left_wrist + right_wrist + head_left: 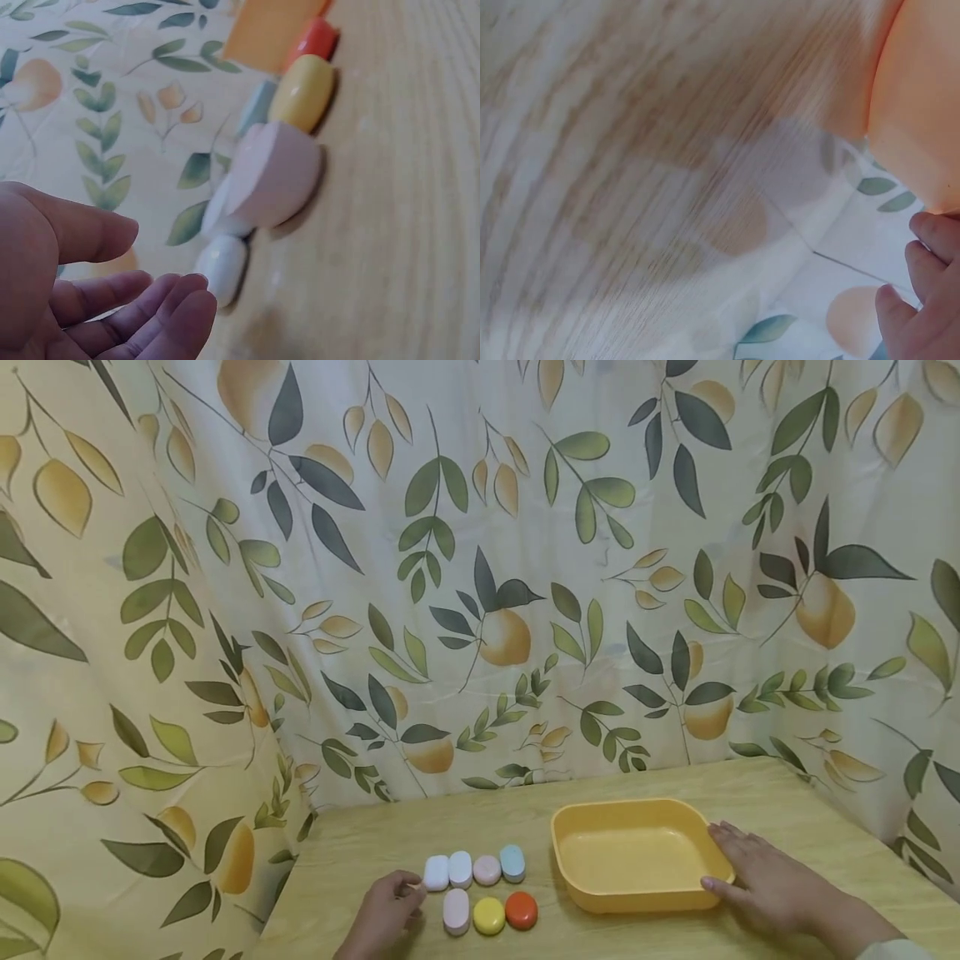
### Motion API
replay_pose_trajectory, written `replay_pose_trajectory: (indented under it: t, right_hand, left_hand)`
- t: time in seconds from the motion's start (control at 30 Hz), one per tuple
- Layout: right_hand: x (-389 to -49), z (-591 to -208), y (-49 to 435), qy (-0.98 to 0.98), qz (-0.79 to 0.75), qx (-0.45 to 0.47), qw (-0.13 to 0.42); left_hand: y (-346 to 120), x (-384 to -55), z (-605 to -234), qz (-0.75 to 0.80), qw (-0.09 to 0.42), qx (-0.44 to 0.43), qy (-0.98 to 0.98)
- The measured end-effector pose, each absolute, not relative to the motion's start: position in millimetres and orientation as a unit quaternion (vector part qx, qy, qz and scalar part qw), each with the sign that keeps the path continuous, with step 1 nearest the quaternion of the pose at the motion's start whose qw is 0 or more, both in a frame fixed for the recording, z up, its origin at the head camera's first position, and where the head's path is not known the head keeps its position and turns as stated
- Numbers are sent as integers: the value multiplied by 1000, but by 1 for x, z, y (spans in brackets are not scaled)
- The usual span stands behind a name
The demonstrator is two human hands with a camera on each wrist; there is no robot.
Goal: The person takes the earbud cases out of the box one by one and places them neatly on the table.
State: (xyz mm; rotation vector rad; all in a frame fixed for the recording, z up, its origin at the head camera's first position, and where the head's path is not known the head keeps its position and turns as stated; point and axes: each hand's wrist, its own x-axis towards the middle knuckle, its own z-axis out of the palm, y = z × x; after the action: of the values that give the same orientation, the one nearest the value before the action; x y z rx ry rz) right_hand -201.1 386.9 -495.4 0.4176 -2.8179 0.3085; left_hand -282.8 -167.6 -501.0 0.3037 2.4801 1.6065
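Observation:
My left hand [386, 910] is at the left end of two short rows of small rounded pieces, its fingertips right at a white squarish piece [437, 873]. In the left wrist view the thumb stands apart from the bent fingers [187, 315], with nothing between them. Beside that piece are a white oval one [461, 869], a pink round one [487, 870] and a light blue one [513, 863]. The front row has a pale pink oblong [456, 912], a yellow disc [489, 916] and a red disc [521, 911]. My right hand [772, 881] rests with extended fingers against the right side of a yellow basin [637, 860].
Everything stands on a light wood-grain table [375, 839]. A curtain [585, 693] printed with leaves and fruit hangs along the back and left side. The basin, with its bare floor showing, is to the right of the pieces.

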Motion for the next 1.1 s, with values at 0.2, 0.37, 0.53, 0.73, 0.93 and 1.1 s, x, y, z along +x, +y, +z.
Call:
replay_pose_trajectory:
  t: [0.2,0.37,0.53,0.73,0.93,1.1]
  right_hand:
    - [-205,-492,389,-976,107,141,127]
    - [-207,-489,388,-975,109,146,127]
    - [-210,-481,389,-974,118,145,128]
    - [-213,-473,394,-980,105,132,101]
    - [-214,-473,396,-976,146,125,96]
    - [-208,-478,395,-960,244,105,88]
  left_hand:
    - [-179,-282,-493,541,66,90,834]
    - [-192,-281,-487,537,63,90,836]
    - [-198,-283,-482,517,46,100,849]
    - [-200,-286,-472,465,10,115,878]
    - [-205,-287,-458,429,-25,115,896]
    - [-214,-288,-461,385,-39,116,915]
